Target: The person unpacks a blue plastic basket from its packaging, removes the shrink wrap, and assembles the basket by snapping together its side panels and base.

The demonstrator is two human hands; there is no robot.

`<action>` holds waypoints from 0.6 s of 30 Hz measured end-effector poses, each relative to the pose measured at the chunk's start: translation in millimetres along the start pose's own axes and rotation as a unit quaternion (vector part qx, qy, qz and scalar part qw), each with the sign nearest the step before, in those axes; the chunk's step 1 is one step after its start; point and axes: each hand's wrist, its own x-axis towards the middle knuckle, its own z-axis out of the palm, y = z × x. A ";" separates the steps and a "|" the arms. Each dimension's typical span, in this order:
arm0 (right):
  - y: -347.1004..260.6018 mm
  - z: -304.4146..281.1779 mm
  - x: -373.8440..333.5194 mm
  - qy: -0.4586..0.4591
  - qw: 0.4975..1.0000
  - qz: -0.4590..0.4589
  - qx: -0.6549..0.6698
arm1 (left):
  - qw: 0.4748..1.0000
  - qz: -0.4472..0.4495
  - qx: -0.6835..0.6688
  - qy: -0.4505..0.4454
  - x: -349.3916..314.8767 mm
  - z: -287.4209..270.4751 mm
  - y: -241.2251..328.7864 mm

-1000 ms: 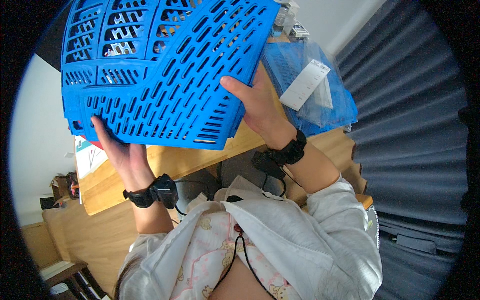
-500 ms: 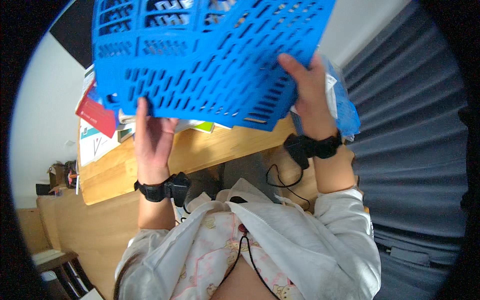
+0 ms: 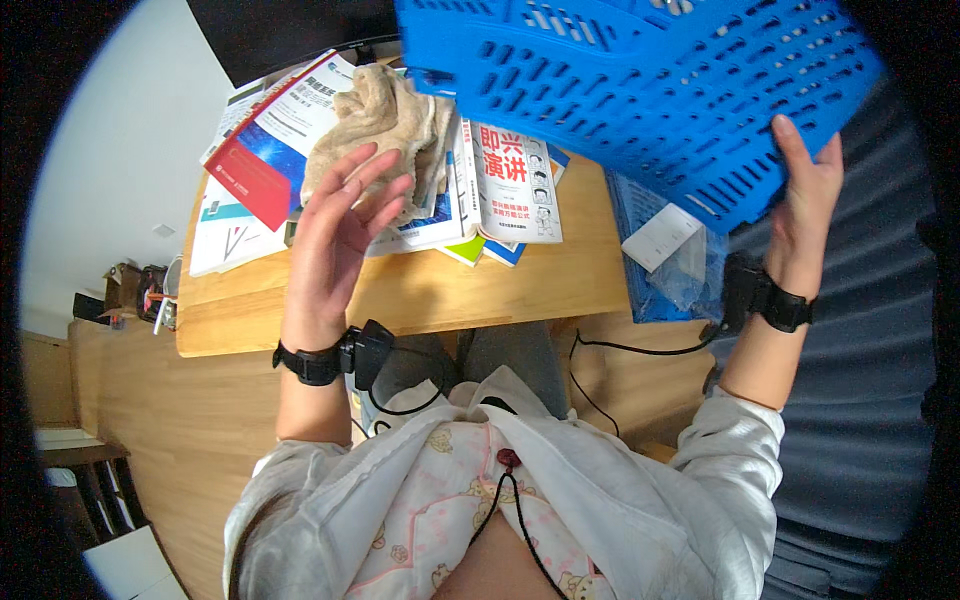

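Observation:
A blue slotted plastic basket (image 3: 640, 100) is held up at the upper right, tilted, its top cut off by the picture's edge. My right hand (image 3: 808, 195) grips its lower right corner, thumb on the near face and the other fingers mostly hidden behind. My left hand (image 3: 345, 220) is empty, fingers apart, raised in front of a crumpled beige cloth (image 3: 365, 115). That cloth lies on several books, among them a white book with red lettering (image 3: 515, 190) and one with a red and blue cover (image 3: 262, 165).
The wooden desk (image 3: 420, 295) bears the books, with a black screen (image 3: 290, 35) behind them. Right of the desk, a blue container (image 3: 650, 295) holds a white card (image 3: 662, 238) and clear plastic. A dark curtain (image 3: 860, 400) hangs at the right; a black cable (image 3: 640, 348) loops below.
The basket has moved right with my right hand. My left hand has let go of it and now stands apart. The cloth and books behind have come into view.

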 end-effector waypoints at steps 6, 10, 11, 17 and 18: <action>-23.2 -31.1 18.8 0.013 0.992 -0.063 -0.107 | 0.996 0.025 0.078 0.025 5.8 -1.2 6.0; -33.7 -45.1 19.9 -0.027 0.986 -0.046 -0.159 | 0.999 0.010 0.050 0.003 14.5 12.5 -0.1; -28.7 -48.3 24.7 -0.049 0.984 -0.025 -0.170 | 0.998 0.003 0.066 0.006 20.0 19.8 -3.5; -45.3 -50.0 44.3 -0.190 0.948 -0.014 -0.255 | 0.980 0.095 0.171 -0.032 43.1 39.5 4.1; -47.9 -49.4 47.7 -0.212 0.937 -0.027 -0.275 | 0.981 0.101 0.162 -0.031 48.8 42.0 6.2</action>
